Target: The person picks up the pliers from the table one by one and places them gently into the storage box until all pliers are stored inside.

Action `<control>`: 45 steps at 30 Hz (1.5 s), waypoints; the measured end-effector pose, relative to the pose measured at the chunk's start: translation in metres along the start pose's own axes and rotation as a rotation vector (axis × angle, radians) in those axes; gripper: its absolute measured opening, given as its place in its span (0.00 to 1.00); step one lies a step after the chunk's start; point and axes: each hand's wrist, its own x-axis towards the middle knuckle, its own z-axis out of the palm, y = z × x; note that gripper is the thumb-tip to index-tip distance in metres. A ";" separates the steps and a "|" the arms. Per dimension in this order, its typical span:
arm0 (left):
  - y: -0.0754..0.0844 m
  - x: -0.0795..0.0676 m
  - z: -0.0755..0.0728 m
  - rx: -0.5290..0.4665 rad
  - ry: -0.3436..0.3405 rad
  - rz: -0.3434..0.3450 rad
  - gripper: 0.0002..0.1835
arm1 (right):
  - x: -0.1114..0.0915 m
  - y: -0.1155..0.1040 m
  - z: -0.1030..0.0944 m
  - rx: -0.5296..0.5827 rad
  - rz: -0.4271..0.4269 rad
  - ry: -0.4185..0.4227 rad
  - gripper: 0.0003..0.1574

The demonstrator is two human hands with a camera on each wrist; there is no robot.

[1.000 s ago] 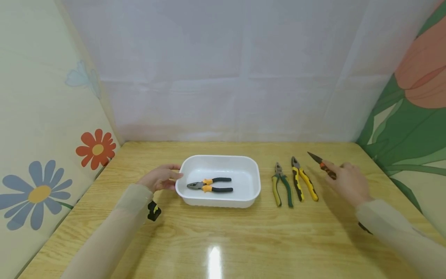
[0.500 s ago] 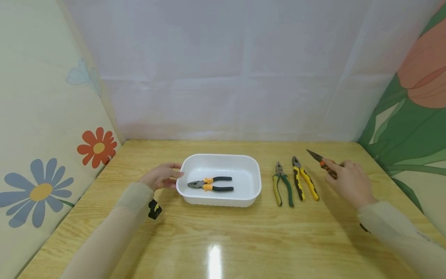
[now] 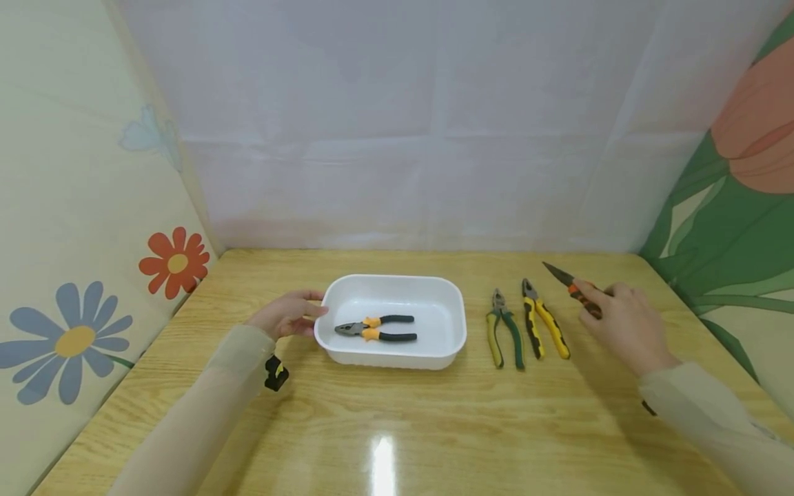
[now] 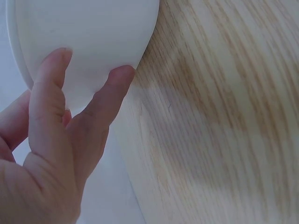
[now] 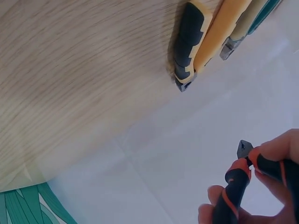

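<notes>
Working at a table (image 3: 471, 420) with a tray (image 3: 437, 320) near the middle. Resting the left hand (image 3: 287, 315), loosely spread, against the tray's left end, probably to steady it. Curling the right hand (image 3: 629, 327) round red pliers (image 3: 583, 299), likely for a firm hold. Showing yellow pliers (image 3: 531, 300) and green pliers (image 3: 501, 310) side by side between, perhaps for easy reach, and orange pliers (image 3: 370, 334) flat inside the tray.

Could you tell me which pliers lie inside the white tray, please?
The black-handled pliers with light orange collars; the green pliers and yellow pliers lie on the table, while the right hand holds the red-and-black pliers.
</notes>
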 end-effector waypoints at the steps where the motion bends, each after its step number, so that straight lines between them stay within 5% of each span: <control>1: 0.000 0.000 0.000 0.002 0.000 0.000 0.28 | 0.000 -0.001 0.000 -0.006 -0.010 0.008 0.28; 45: -0.002 0.000 -0.001 0.002 -0.005 0.007 0.28 | 0.004 -0.043 -0.003 0.010 -0.192 0.086 0.30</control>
